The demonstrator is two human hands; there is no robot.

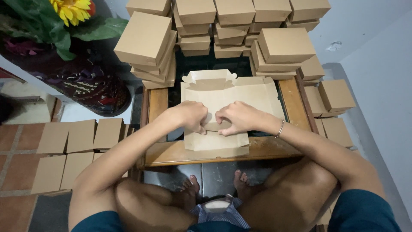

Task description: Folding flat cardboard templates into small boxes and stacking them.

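A person sits with knees apart and bare feet (214, 182) on the dark floor under a low wooden counter with a dark glass top (274, 148), seen from a head-worn camera looking down. On the near half of that counter lies a flat, unfolded brown cardboard box blank (253, 92), its front flap (216, 144) hanging close to the counter's near edge and its notched back flap standing up at the far side. Both hands meet at the middle of the blank. The left hand (191, 116) has its fingers (201, 128) curled and pressed together, pinching a fold of the card; the right hand (238, 117), with a thin silver bracelet (280, 128) at the wrist, likewise has its fingers (223, 131) bent inward and pinching the same fold, the two hands almost touching (how deep the fingertips tuck under the card cannot be told).

Left of the counter, on the terracotta tiled floor (17, 141), rows of finished brown cardboard boxes (71, 148) stand side by side. Right of the counter, more closed brown boxes (334, 96) are stacked against the pale wall. Beyond the blank, at the counter's far end, tall stacks of square brown cardboard boxes (223, 25) rise in uneven piles, one pile (148, 47) leaning at the far left corner. Farther left of those stands a dark patterned vase (92, 88) with green leaves and a yellow sunflower (71, 9).
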